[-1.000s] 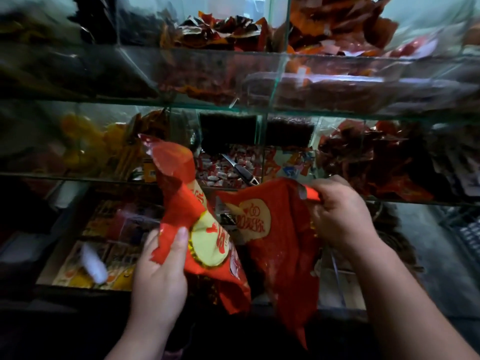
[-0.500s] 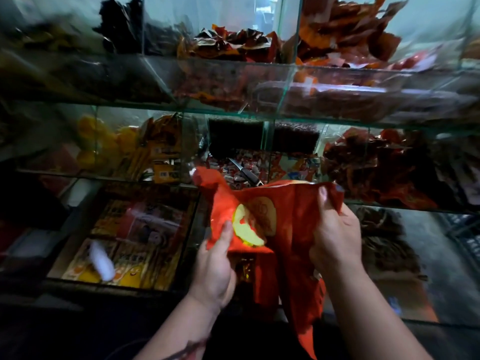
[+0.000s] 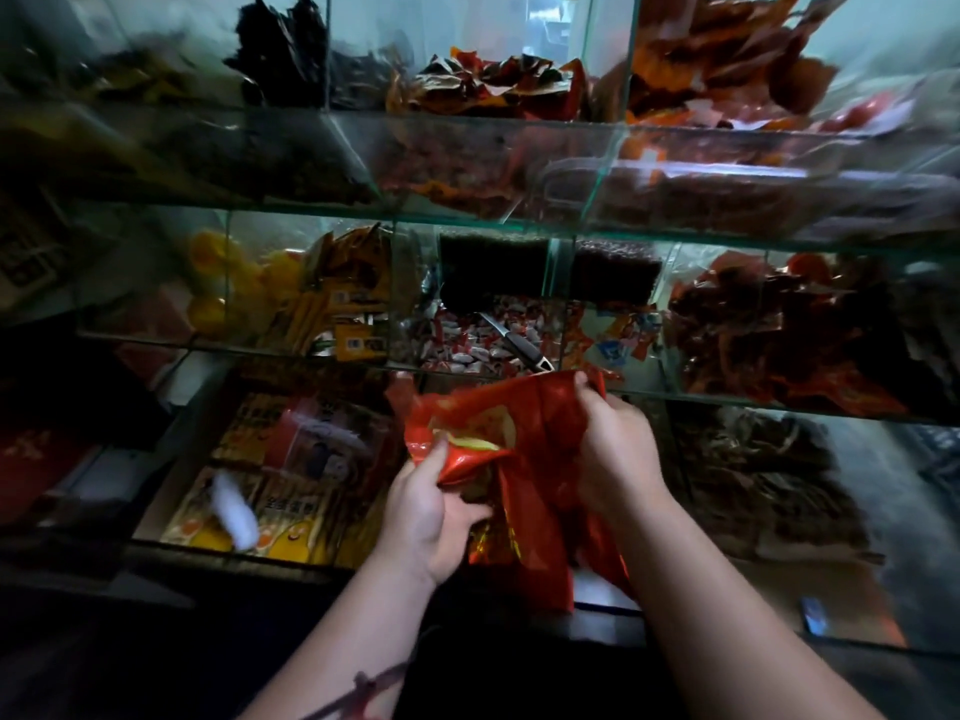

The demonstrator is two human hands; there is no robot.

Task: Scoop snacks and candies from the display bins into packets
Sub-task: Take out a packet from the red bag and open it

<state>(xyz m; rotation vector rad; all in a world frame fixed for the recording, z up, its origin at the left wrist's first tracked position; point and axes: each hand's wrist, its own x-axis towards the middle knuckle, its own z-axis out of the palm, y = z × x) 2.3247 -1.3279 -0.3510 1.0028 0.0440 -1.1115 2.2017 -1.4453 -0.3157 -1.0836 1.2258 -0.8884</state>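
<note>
Two hands pull a red packet open in front of the candy bins.

The left hand (image 3: 431, 511) pinches the near edge of the red packet (image 3: 524, 433) with its thumb on top. The right hand (image 3: 618, 449) has its fingers curled round the far edge. The packet sits crumpled between the hands, just below the glass bin (image 3: 441, 367) of red-and-white wrapped candies (image 3: 462, 337). Its mouth looks only partly open. A dark-handled tool (image 3: 519, 348), likely the scoop, lies on those candies, and no hand touches it. I think this is the getting-ready step: open the packet before any scooping. Next, one hand must hold the mouth wide alone, so the other can let go, reach into the bin and take the scoop. The thin packet may flop shut.
</note>
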